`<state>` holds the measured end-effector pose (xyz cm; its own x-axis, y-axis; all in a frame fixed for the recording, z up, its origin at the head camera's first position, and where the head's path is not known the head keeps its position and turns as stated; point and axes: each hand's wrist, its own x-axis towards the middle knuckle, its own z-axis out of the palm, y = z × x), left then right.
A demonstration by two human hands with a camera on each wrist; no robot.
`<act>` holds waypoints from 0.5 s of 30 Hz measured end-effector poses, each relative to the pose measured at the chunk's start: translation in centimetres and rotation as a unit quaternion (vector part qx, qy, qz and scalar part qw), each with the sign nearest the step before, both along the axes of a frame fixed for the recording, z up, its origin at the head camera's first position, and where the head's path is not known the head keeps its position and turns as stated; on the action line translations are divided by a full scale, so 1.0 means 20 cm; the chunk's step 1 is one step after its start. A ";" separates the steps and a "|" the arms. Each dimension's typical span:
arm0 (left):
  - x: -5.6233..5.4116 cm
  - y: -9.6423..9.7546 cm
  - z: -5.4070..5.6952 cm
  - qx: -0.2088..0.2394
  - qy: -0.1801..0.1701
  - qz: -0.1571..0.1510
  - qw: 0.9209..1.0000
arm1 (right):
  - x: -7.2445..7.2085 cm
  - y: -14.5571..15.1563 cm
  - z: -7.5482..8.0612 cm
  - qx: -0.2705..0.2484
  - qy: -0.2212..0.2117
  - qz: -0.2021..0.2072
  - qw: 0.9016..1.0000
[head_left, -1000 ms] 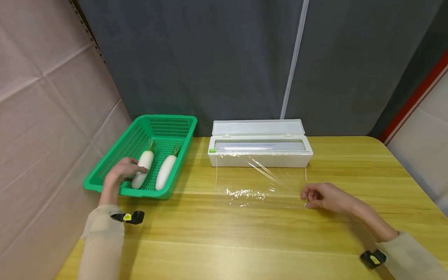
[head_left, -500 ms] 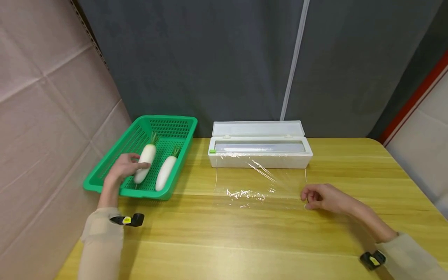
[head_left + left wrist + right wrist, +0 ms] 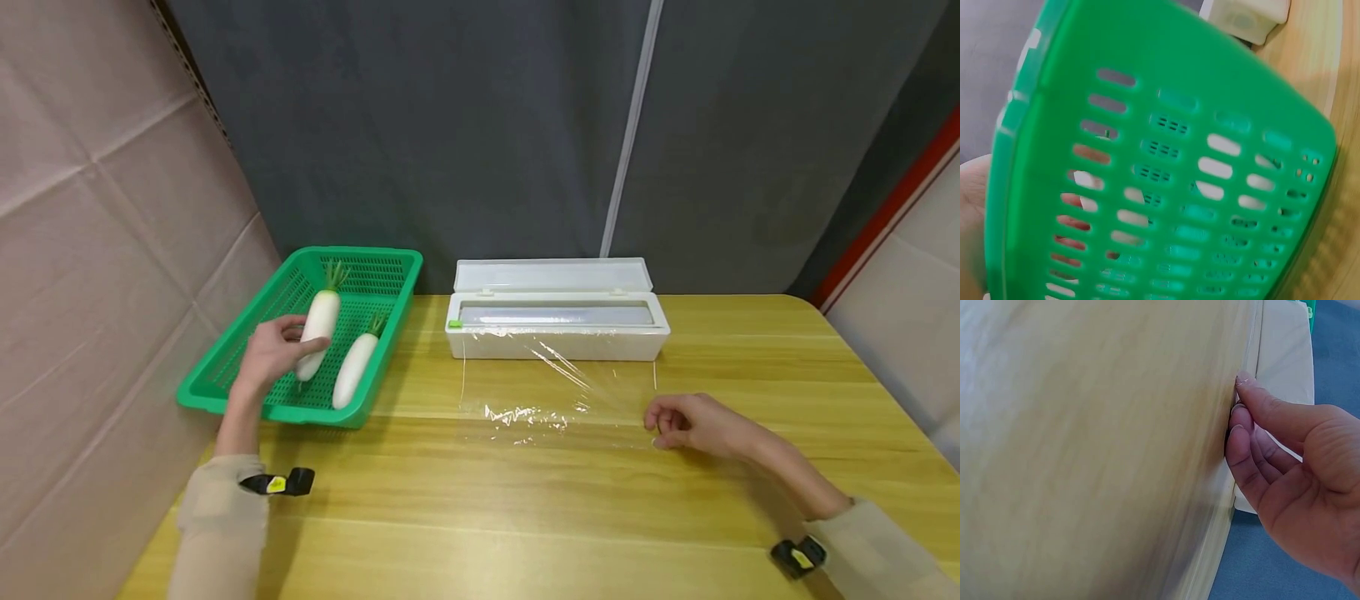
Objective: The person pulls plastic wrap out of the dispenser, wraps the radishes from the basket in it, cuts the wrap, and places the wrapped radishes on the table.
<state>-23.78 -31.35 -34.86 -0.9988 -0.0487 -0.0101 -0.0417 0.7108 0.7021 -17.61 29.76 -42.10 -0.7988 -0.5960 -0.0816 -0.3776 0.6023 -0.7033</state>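
My left hand (image 3: 274, 350) reaches over the near rim of the green basket (image 3: 187, 392) and grips a white radish (image 3: 321, 321) between thumb and fingers, its leafy stub pointing away. A second white radish (image 3: 355, 371) lies beside it on the basket floor. In the left wrist view the slotted basket wall (image 3: 1147, 44) hides most of that hand. My right hand (image 3: 697, 423) pinches the right corner of a clear sheet of cling film (image 3: 525, 412), drawn out from a white cling film dispenser (image 3: 555, 346). Thumb and fingertips of the right hand (image 3: 1297, 462) meet at the film's edge in the right wrist view.
The dispenser's lid (image 3: 555, 273) stands raised at the back, and a small green slider (image 3: 455, 323) sits at its left end. A dark curtain (image 3: 450, 125) closes off the back of the wooden table (image 3: 480, 533). A pale cloth wall (image 3: 112, 275) runs close along the left.
My left hand has taken hold of the left radish and lifted it slightly, shifting it away and to the right. My right hand and the film have stayed still.
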 end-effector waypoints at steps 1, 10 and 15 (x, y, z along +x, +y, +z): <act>0.00 0.01 0.00 0.003 0.007 -0.001 1.000 | 0.00 0.00 0.00 0.000 0.000 0.000 1.000; 0.05 0.12 0.07 0.012 0.058 -0.015 0.998 | 0.00 0.01 0.00 -0.004 0.014 0.003 1.000; 0.06 0.20 0.11 0.004 0.075 -0.032 0.997 | 0.00 0.00 0.00 -0.003 0.008 0.001 1.000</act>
